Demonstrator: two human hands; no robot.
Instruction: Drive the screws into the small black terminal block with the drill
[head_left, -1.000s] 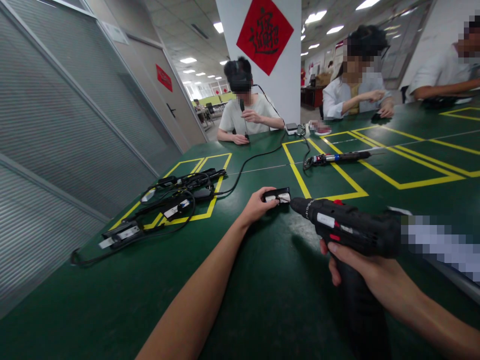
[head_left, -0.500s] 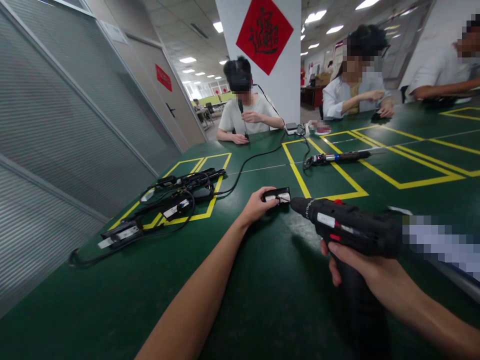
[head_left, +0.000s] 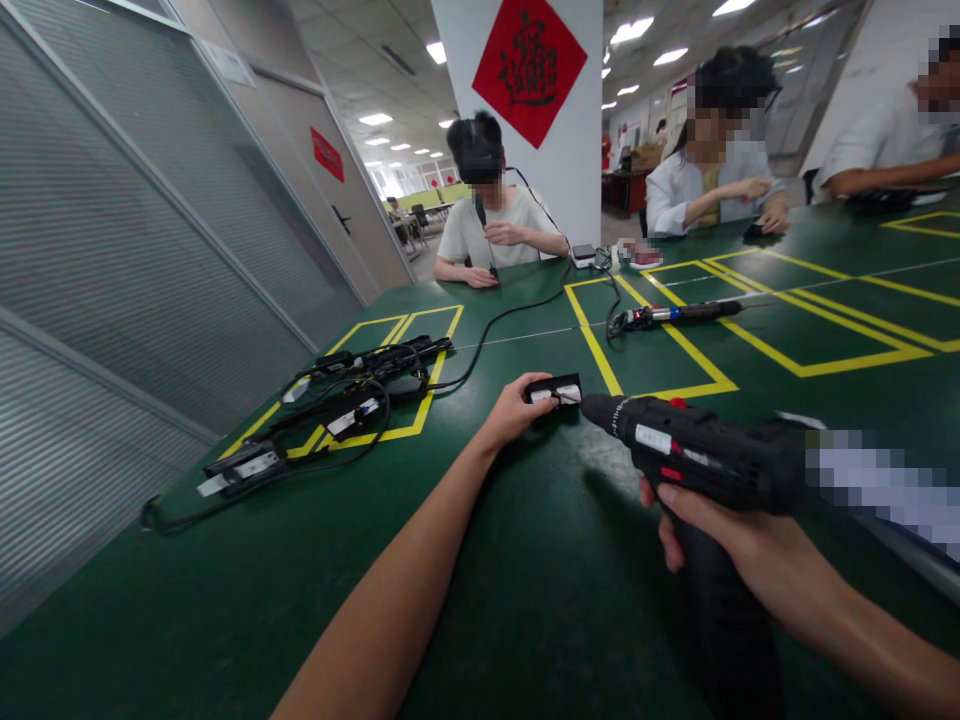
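Observation:
My left hand [head_left: 514,408] is closed on a small black adapter with a white label [head_left: 556,391], holding it down on the green table [head_left: 225,600]. My right hand [head_left: 739,545] grips the handle of a black cordless drill with red accents [head_left: 694,452]. The drill's nose points left and touches the adapter's right end.
A heap of black adapters and cables [head_left: 330,405] lies at the left inside yellow floor-tape boxes. Another electric screwdriver [head_left: 671,315] lies further back with its cord. Three other people sit at the table's far side, working with their hands.

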